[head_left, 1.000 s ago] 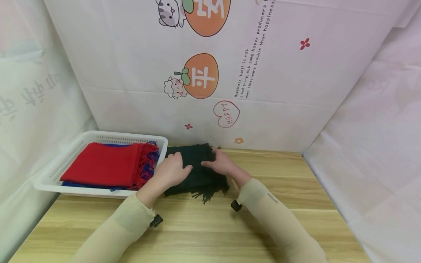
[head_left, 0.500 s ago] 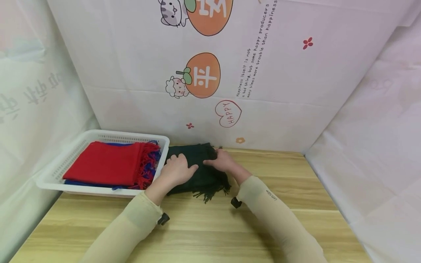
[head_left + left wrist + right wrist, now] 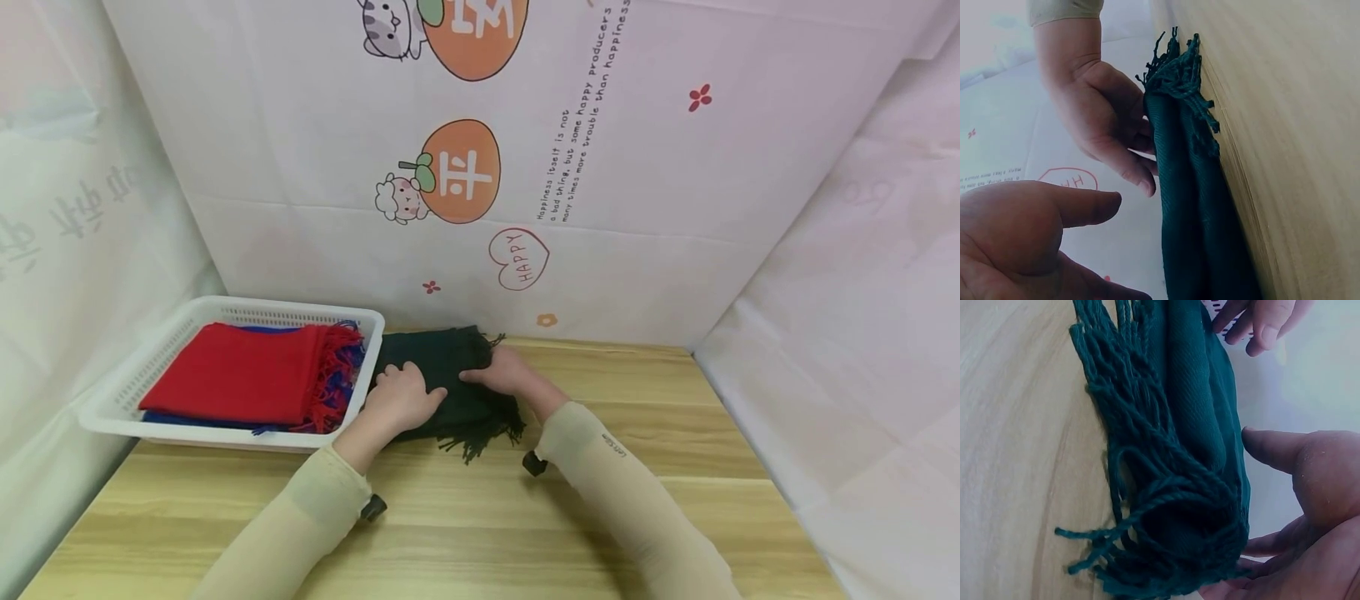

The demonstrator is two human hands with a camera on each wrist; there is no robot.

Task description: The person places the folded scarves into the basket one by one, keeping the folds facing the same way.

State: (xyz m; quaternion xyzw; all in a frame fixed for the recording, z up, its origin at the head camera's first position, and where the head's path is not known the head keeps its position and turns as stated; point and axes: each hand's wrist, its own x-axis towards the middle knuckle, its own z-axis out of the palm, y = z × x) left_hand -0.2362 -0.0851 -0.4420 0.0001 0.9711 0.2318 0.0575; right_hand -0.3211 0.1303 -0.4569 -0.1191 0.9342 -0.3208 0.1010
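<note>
A dark green folded scarf (image 3: 442, 354) with a twisted fringe lies on the table against the basket's right side. My left hand (image 3: 401, 400) rests on its left part, thumb pointing right. At the fringed right end is my right hand (image 3: 504, 372), thumb over the top and fingers by the far corner, partly hidden behind the fringe. In the right wrist view the thumb (image 3: 1272, 449) is straight and touches or nearly touches the scarf. The left wrist view shows the scarf's stacked folds from the side, with the left thumb (image 3: 1094, 207) extended apart from them.
A white plastic basket (image 3: 225, 438) stands at the left. In it a folded red scarf (image 3: 240, 375) lies over blue fringed cloth (image 3: 198, 422). A printed white sheet (image 3: 615, 283) rises behind the wood-grain table (image 3: 465, 533); more white sheeting flanks both sides.
My left hand has slid slightly to the right and nearer over the green scarf. The right hand stays at the fringed end, its fingers dipping a little lower behind the fringe.
</note>
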